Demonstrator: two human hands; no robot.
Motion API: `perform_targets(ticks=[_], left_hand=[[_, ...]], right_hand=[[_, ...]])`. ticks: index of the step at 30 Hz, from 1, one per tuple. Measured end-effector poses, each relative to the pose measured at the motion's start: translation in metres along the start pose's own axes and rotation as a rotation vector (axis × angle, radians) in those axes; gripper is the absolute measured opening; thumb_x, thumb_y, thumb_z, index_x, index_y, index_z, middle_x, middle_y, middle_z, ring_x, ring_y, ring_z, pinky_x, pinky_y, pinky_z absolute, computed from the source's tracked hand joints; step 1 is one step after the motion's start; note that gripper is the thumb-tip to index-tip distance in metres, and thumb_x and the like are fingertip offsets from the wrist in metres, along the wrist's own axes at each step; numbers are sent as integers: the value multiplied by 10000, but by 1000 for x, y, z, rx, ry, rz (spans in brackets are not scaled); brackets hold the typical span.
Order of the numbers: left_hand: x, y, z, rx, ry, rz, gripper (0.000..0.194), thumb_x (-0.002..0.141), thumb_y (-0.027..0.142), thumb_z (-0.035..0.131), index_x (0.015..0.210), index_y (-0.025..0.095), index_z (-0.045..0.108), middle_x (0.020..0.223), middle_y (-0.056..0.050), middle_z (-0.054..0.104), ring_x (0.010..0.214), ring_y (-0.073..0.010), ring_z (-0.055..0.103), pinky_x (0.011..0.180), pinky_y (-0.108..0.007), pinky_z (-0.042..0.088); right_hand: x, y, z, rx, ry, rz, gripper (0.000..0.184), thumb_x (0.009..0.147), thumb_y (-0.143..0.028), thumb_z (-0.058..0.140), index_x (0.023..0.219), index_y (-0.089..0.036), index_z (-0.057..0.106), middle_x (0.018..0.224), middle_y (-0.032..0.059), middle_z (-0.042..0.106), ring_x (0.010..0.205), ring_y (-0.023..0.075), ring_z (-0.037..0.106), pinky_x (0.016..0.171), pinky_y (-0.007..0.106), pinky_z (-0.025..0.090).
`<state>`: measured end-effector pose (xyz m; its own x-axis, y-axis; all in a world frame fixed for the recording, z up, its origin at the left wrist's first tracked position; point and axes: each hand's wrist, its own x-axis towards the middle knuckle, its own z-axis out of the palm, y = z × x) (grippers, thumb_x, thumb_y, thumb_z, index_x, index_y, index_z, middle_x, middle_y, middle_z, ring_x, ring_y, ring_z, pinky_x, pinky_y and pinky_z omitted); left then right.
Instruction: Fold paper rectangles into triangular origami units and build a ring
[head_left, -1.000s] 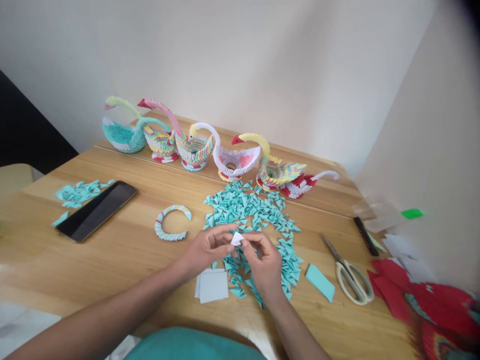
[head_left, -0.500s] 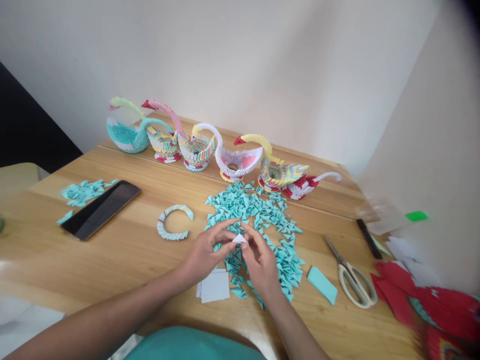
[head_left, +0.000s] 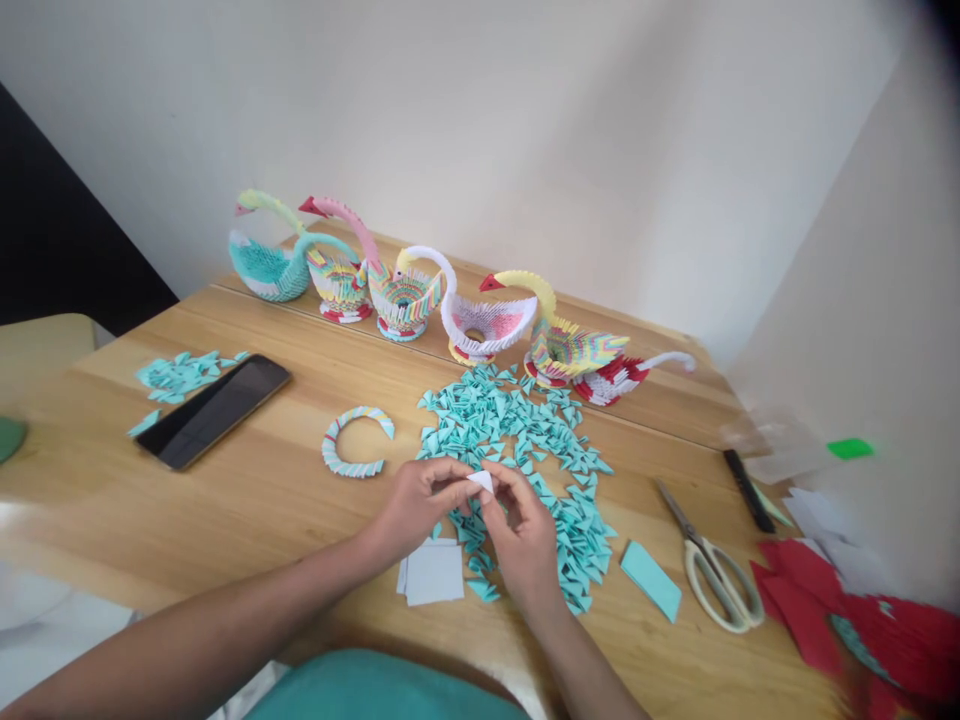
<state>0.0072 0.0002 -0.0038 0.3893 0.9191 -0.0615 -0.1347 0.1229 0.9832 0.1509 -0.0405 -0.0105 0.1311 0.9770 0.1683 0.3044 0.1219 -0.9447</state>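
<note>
A small folded white paper piece [head_left: 481, 481], triangular at its top, is pinched between both hands. My left hand [head_left: 424, 503] grips its left side with thumb and fingers closed. On the other side my right hand [head_left: 523, 527] holds it the same way. Below and behind the hands spreads a heap of turquoise folded paper triangles [head_left: 480, 410]. A small stack of white paper rectangles [head_left: 436, 574] lies just below my left hand. To the left rests a curved C-shaped piece made of interlocked paper triangles [head_left: 335, 452].
Several paper swans [head_left: 491, 325] line the table's back. A black phone [head_left: 217, 410] lies left beside more turquoise triangles [head_left: 184, 375]. On the right are turquoise paper slips [head_left: 651, 580], scissors [head_left: 709, 570], a black cutter-like tool [head_left: 748, 491] and red paper [head_left: 806, 600].
Both hands keep pinching the white paper piece while the fingers shift and its tilt changes. The whole view slides slightly, with the table things appearing farther right.
</note>
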Motion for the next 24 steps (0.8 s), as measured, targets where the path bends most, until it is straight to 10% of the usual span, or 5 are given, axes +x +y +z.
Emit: perform_targets(ticks=[24], left_hand=[[-3, 7, 0, 259, 50, 145, 171, 807, 241, 574, 744, 124, 682, 648, -18, 663, 596, -123, 576, 577, -199, 429]], right_hand=[[1, -8, -1, -29, -26, -16, 187, 854, -261, 573, 1020, -203, 638, 914, 52, 664, 829, 179, 636, 741, 295, 523]])
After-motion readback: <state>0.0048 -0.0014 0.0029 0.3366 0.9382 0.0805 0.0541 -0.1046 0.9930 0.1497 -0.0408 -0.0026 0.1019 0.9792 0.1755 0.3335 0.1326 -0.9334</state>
